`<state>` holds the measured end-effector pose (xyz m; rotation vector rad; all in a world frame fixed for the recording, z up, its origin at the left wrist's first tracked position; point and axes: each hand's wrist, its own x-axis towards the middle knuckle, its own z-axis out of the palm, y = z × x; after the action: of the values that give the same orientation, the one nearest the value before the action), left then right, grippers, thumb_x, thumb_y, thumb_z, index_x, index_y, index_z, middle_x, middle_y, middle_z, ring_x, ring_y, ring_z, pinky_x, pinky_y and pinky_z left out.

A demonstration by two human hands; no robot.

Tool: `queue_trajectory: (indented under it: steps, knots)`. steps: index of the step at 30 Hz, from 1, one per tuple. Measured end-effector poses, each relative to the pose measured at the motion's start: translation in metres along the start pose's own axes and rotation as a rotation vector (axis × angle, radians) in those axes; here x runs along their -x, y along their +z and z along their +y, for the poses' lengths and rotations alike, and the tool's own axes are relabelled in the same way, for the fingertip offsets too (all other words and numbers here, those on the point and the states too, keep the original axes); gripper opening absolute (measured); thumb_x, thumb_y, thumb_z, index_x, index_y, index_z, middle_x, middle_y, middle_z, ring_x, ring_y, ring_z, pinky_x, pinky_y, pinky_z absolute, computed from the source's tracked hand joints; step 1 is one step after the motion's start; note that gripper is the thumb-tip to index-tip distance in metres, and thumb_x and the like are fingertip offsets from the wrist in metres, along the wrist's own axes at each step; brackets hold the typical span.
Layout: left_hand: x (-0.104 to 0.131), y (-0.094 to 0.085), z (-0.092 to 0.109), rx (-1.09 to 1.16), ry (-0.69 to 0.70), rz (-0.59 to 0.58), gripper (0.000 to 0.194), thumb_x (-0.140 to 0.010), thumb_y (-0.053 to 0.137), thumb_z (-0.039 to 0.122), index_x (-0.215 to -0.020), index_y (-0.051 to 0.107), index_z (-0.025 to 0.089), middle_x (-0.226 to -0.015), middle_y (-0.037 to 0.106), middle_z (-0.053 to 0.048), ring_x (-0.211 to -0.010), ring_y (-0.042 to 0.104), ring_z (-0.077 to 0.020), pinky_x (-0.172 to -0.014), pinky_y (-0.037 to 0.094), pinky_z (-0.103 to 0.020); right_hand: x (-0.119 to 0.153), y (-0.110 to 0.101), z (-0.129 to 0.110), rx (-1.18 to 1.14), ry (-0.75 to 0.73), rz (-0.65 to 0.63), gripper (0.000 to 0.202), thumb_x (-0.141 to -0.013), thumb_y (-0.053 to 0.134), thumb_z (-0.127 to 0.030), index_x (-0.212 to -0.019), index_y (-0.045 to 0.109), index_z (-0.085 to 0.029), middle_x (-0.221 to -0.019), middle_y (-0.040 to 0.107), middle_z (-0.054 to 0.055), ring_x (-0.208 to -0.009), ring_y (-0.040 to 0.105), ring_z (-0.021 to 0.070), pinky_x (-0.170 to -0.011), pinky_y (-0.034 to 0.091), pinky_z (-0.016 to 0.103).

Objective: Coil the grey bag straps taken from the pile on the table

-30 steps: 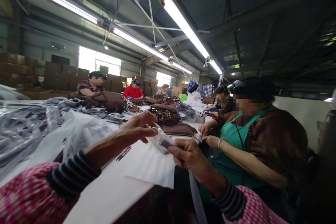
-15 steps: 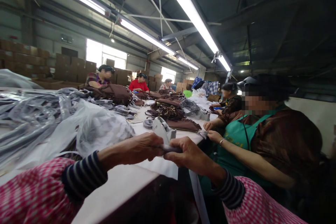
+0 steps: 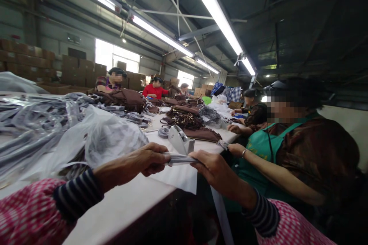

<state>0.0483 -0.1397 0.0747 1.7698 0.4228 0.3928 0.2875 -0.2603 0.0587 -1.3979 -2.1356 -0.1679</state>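
Stretched between my hands is a folded grey strap, held over the near edge of the table. My left hand pinches its left end between thumb and fingers. The other end is gripped by my right hand, whose fingertips are partly hidden. A pale strip hangs down below my right hand; whether it belongs to the same strap I cannot tell. Just behind the strap stands a grey tape dispenser, apart from my hands.
Brown fabric bags lie piled along the white table. Grey straps in clear plastic cover its left side, beside a translucent bag. A co-worker in a green apron sits close on my right; others work farther back.
My hands have moved apart, left hand leftward and right hand rightward, so more of the grey strap shows between them. The co-worker's hands at right have separated.
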Motion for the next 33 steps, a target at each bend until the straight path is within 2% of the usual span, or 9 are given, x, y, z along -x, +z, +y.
queue_trajectory:
  steps: [3,6,15,20,23,26,28,30,33]
  knots:
    - [0.001,-0.005,-0.001,0.096,-0.083,0.034,0.033,-0.085,0.070,0.045,-0.074,0.059,0.016,-0.059,0.048,0.003,-0.049,0.030,-0.0080,-0.046,0.015,-0.023,0.002,0.012,0.008,0.434,-0.214,0.088,0.028,-0.109,0.041,-0.018,-0.125,0.061,-0.006,-0.090,0.072,0.011,-0.075,0.068,0.0215,-0.062,0.045,0.031]
    - [0.002,-0.005,0.003,0.107,-0.129,0.092,0.033,-0.081,0.074,0.045,-0.075,0.063,0.015,-0.059,0.050,0.003,-0.047,0.030,-0.0072,-0.045,0.014,-0.023,-0.002,0.019,0.007,0.602,-0.324,0.146,0.029,-0.110,0.038,-0.016,-0.125,0.058,-0.003,-0.083,0.070,0.010,-0.067,0.066,0.0210,-0.056,0.042,0.032]
    - [0.005,0.008,0.012,0.022,-0.083,0.099,0.033,-0.082,0.071,0.048,-0.080,0.070,0.015,-0.056,0.049,0.004,-0.048,0.032,-0.0087,-0.046,0.018,-0.023,-0.019,0.010,-0.006,0.623,-0.448,0.169,0.025,-0.109,0.035,-0.012,-0.113,0.059,-0.007,-0.076,0.066,0.006,-0.061,0.062,0.0195,-0.054,0.038,0.034]
    - [0.019,-0.013,-0.002,-0.012,-0.071,-0.099,0.035,-0.090,0.065,0.047,-0.082,0.075,0.014,-0.054,0.054,0.001,-0.045,0.038,-0.0091,-0.046,0.026,-0.022,-0.011,-0.005,0.005,0.684,-0.556,0.173,0.025,-0.107,0.035,-0.007,-0.111,0.059,-0.008,-0.078,0.068,0.006,-0.064,0.062,0.0196,-0.056,0.039,0.034]
    - [0.024,-0.021,-0.001,-0.074,-0.091,-0.162,0.038,-0.091,0.066,0.052,-0.085,0.078,0.016,-0.080,0.075,-0.009,-0.070,0.067,-0.0191,-0.062,0.047,-0.025,-0.010,-0.008,0.004,0.681,-0.610,0.161,0.024,-0.106,0.036,-0.006,-0.113,0.060,-0.007,-0.079,0.068,0.007,-0.066,0.062,0.0189,-0.058,0.040,0.034]
    - [0.020,-0.013,0.005,-0.059,-0.080,-0.064,0.047,-0.088,0.069,0.062,-0.105,0.077,0.019,-0.105,0.078,-0.011,-0.096,0.072,-0.0253,-0.076,0.054,-0.029,-0.015,-0.006,-0.003,0.683,-0.625,0.144,0.024,-0.106,0.037,-0.008,-0.114,0.060,-0.008,-0.080,0.068,0.007,-0.066,0.061,0.0188,-0.058,0.040,0.035]
    - [0.014,0.001,0.006,0.008,-0.094,-0.073,0.052,-0.085,0.070,0.065,-0.103,0.075,0.016,-0.091,0.077,-0.010,-0.077,0.071,-0.0217,-0.068,0.053,-0.028,-0.018,-0.004,-0.007,0.700,-0.645,0.125,0.023,-0.106,0.038,-0.009,-0.114,0.060,-0.007,-0.081,0.068,0.007,-0.066,0.061,0.0191,-0.056,0.039,0.035]
    - [0.009,0.015,0.003,0.065,-0.103,-0.123,0.051,-0.084,0.070,0.064,-0.091,0.073,0.014,-0.070,0.071,-0.006,-0.052,0.059,-0.0143,-0.052,0.044,-0.024,-0.020,-0.002,-0.010,0.717,-0.663,0.107,0.024,-0.107,0.039,-0.010,-0.114,0.061,-0.006,-0.081,0.067,0.007,-0.065,0.060,0.0191,-0.055,0.038,0.035]
    - [0.006,0.031,-0.008,0.146,-0.069,-0.094,0.044,-0.085,0.070,0.057,-0.081,0.068,0.014,-0.059,0.060,0.001,-0.042,0.042,-0.0079,-0.041,0.028,-0.021,-0.020,0.000,-0.007,0.722,-0.686,0.106,0.023,-0.106,0.041,-0.011,-0.114,0.062,-0.006,-0.079,0.067,0.006,-0.064,0.059,0.0181,-0.055,0.036,0.035]
